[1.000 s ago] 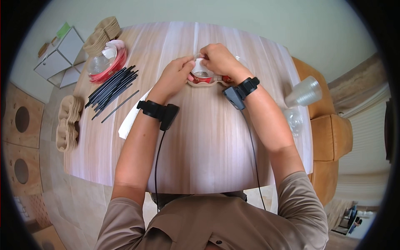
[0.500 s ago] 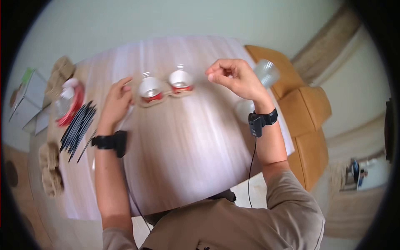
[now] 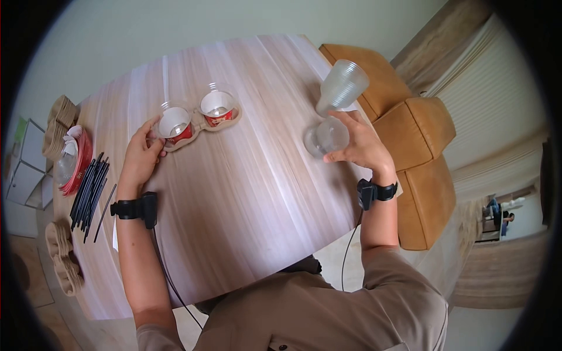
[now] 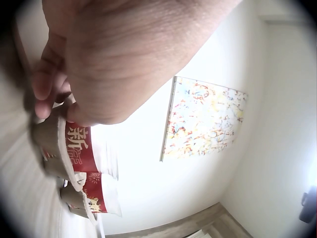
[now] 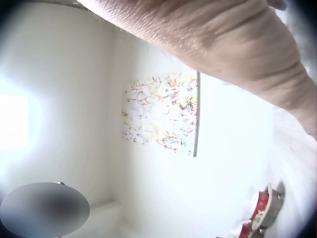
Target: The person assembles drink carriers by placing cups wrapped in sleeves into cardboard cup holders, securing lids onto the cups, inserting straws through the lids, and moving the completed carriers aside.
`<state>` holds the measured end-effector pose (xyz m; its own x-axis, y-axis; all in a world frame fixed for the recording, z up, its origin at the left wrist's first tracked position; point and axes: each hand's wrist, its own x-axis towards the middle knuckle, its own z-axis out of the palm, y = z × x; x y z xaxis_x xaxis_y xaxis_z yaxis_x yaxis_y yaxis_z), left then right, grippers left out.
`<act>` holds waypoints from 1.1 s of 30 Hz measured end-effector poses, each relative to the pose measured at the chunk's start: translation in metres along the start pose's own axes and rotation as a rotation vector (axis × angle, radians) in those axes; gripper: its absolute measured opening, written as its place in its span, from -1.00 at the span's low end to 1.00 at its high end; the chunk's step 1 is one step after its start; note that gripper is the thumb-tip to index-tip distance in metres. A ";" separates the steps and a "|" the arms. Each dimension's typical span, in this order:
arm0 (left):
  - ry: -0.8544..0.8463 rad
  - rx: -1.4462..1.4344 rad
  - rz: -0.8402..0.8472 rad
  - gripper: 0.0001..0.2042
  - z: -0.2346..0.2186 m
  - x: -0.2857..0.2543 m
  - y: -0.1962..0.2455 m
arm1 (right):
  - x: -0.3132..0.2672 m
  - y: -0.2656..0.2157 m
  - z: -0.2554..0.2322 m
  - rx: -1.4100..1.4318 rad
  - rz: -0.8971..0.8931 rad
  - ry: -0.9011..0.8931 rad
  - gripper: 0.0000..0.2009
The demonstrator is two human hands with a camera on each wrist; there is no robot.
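A brown molded cup carrier (image 3: 198, 124) stands on the table with two clear plastic cups in it, each in a red printed paper sleeve (image 3: 219, 119). My left hand (image 3: 142, 157) grips the carrier's left end beside the nearer cup. In the left wrist view that hand's fingers are at the carrier edge (image 4: 60, 144), close by the red sleeve (image 4: 79, 148). On the right, my right hand (image 3: 364, 143) holds clear plastic lids (image 3: 326, 137), thumb on the near side and fingers on the far side. The right wrist view hides its fingertips.
A stack of clear cups (image 3: 344, 85) leans just beyond the lids. Black straws (image 3: 89, 190) lie at the left, near red sleeves (image 3: 82, 161). Brown carriers are stacked at the far left (image 3: 58, 126) and near left (image 3: 63, 257). A tan leather chair (image 3: 418, 128) stands past the right edge.
Both hands came off the carrier and cups at the middle. My right hand moved right to the clear lids, while the left returned to the carrier's left end. The head view turned right.
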<state>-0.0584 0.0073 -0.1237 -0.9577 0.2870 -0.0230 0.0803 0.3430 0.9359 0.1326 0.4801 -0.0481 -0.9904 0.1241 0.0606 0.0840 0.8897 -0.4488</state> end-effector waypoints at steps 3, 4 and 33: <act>-0.004 0.011 0.003 -0.41 0.001 -0.003 0.006 | 0.005 0.008 0.008 -0.012 -0.005 0.016 0.13; -0.004 0.013 0.000 -0.41 0.000 -0.003 0.007 | 0.007 0.009 0.012 -0.021 -0.028 0.025 0.15; -0.068 0.018 0.017 -0.40 -0.004 0.000 0.000 | 0.039 -0.016 0.012 0.059 -0.163 -0.037 0.13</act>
<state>-0.0592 0.0040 -0.1221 -0.9350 0.3531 -0.0319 0.1017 0.3532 0.9300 0.0915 0.4657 -0.0492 -0.9938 -0.0372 0.1045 -0.0838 0.8690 -0.4877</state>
